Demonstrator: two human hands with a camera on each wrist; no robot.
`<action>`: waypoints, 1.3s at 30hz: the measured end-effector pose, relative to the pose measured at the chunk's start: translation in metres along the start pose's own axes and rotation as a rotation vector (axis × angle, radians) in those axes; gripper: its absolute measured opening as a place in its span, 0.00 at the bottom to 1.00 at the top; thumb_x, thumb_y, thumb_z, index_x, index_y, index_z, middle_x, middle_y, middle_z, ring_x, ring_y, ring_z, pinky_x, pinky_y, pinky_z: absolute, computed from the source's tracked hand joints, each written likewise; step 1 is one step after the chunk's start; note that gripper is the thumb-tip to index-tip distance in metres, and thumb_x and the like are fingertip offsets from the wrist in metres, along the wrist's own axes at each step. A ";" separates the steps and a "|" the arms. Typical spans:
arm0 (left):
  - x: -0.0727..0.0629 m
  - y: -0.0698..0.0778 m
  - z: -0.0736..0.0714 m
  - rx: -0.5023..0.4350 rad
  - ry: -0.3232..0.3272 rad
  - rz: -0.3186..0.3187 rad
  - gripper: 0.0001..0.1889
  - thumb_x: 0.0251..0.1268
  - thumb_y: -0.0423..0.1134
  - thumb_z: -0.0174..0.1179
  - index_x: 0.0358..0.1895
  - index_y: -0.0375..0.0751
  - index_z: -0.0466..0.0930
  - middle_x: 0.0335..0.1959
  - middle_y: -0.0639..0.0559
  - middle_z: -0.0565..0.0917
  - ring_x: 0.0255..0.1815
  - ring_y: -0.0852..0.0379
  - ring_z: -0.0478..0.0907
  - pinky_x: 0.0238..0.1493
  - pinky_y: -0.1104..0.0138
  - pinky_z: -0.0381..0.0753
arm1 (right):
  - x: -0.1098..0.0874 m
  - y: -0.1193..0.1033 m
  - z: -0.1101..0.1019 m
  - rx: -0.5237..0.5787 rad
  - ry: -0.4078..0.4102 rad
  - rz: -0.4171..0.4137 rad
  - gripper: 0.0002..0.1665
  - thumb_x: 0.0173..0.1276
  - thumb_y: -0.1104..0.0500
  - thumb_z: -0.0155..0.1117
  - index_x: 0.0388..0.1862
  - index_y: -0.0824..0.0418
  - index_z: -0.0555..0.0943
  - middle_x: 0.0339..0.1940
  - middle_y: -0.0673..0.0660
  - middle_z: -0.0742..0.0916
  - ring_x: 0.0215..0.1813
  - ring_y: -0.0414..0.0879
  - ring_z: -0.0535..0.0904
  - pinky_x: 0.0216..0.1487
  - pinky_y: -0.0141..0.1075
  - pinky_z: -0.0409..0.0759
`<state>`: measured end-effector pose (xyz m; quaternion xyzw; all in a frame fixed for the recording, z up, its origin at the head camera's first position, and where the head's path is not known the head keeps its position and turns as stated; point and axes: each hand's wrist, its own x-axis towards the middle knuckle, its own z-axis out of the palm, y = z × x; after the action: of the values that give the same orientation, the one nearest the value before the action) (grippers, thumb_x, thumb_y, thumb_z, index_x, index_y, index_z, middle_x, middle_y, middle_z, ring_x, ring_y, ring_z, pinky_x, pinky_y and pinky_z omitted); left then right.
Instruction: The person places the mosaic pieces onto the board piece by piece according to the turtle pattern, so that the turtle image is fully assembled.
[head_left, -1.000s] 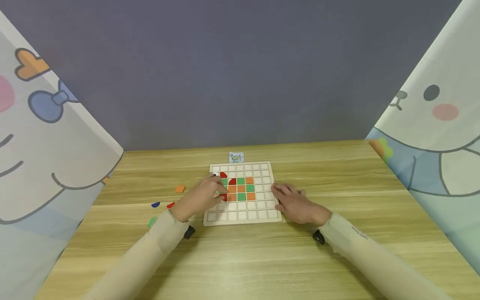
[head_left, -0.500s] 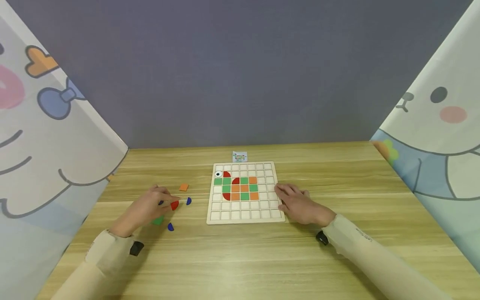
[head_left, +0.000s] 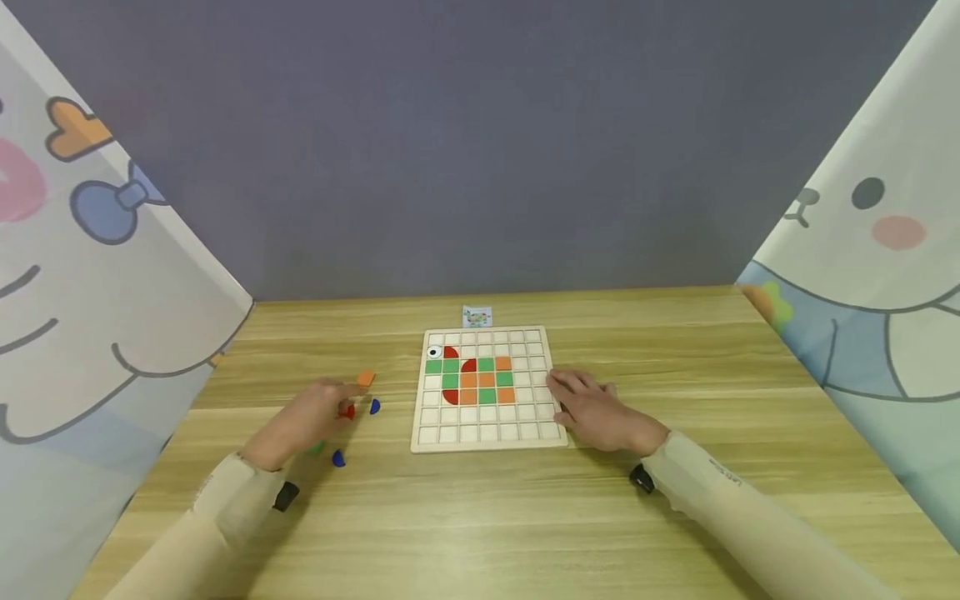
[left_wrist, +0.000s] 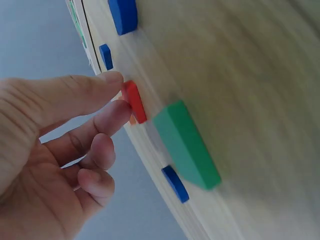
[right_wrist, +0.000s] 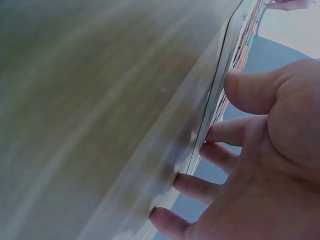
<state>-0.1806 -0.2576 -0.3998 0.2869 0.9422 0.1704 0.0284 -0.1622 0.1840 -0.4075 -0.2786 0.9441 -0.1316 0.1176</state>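
While the left hand [head_left: 307,417] pinches a red tile [left_wrist: 136,105] toward the worktop [head_left: 480,517]'s left edge, right hand [head_left: 600,414], grip wide, touching the grid board [head_left: 478,432]

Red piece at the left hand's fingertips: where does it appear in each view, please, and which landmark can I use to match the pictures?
Head: the red piece is left of and below centre.
Left wrist: left of centre, slightly above mid-height.
Right wrist: I cannot find it there.
Landmark: the left hand, whose fingertips are at the piece in both head and left wrist views.
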 end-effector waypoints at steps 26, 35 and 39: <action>0.001 0.003 0.003 -0.020 -0.059 -0.116 0.12 0.53 0.22 0.64 0.41 0.37 0.79 0.28 0.52 0.77 0.26 0.58 0.69 0.26 0.67 0.70 | 0.001 0.000 0.001 -0.018 0.003 0.003 0.35 0.76 0.54 0.47 0.75 0.67 0.51 0.74 0.62 0.56 0.72 0.62 0.49 0.54 0.64 0.58; 0.004 0.003 0.004 -0.017 -0.019 -0.124 0.09 0.52 0.27 0.67 0.35 0.37 0.77 0.31 0.52 0.75 0.26 0.60 0.70 0.26 0.68 0.73 | 0.002 0.000 0.002 -0.014 0.004 0.004 0.35 0.76 0.53 0.47 0.75 0.67 0.51 0.74 0.62 0.56 0.72 0.61 0.49 0.55 0.64 0.58; 0.012 0.010 0.005 -0.022 0.054 -0.074 0.10 0.50 0.29 0.69 0.34 0.38 0.76 0.32 0.53 0.76 0.24 0.60 0.69 0.24 0.68 0.72 | 0.002 0.000 0.002 -0.013 0.004 0.005 0.35 0.77 0.53 0.46 0.75 0.67 0.51 0.74 0.62 0.56 0.72 0.61 0.49 0.54 0.63 0.58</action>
<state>-0.1846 -0.2421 -0.4005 0.2467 0.9508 0.1871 0.0123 -0.1633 0.1824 -0.4094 -0.2765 0.9458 -0.1259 0.1143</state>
